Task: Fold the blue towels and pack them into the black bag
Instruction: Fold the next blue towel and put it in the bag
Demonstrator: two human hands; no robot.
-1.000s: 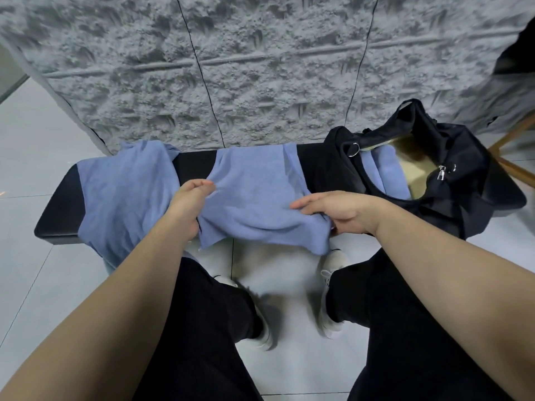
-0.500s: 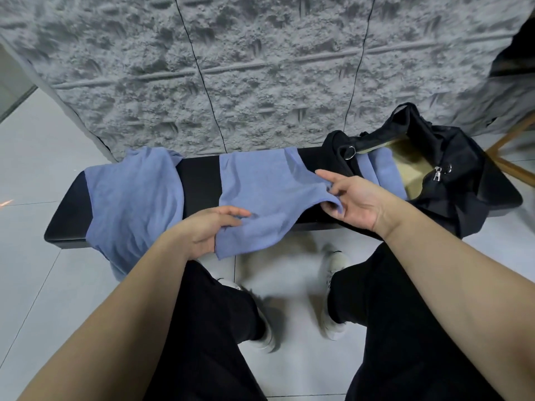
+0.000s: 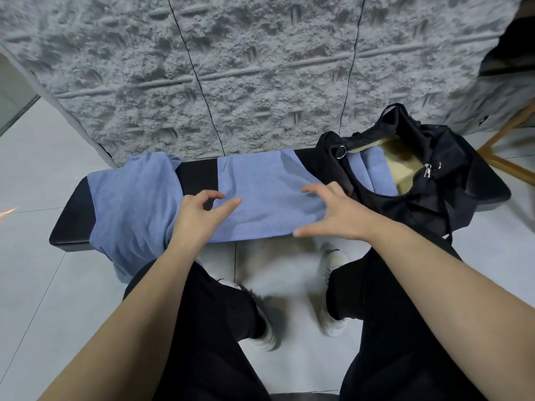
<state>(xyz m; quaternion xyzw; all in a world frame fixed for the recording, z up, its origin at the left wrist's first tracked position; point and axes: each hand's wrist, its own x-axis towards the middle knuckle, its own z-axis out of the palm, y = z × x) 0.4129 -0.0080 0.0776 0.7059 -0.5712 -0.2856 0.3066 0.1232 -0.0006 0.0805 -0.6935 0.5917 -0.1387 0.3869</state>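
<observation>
Blue folded cloth towel (image 3: 260, 198): flat across the middle of the long black padded bench (image 3: 72, 215), its near hem along the front edge.
My left hand (image 3: 199, 215): on the towel's left end, fingers loosely spread, pinching nothing.
My right hand (image 3: 333, 212): on its right end, fingers splayed, thumb at the hem.
Second blue towel (image 3: 130, 204): crumpled over the bench's left end, hanging off the front.
Black fabric bag (image 3: 434, 192): unzipped on the right end, a blue towel (image 3: 373, 172) inside.
</observation>
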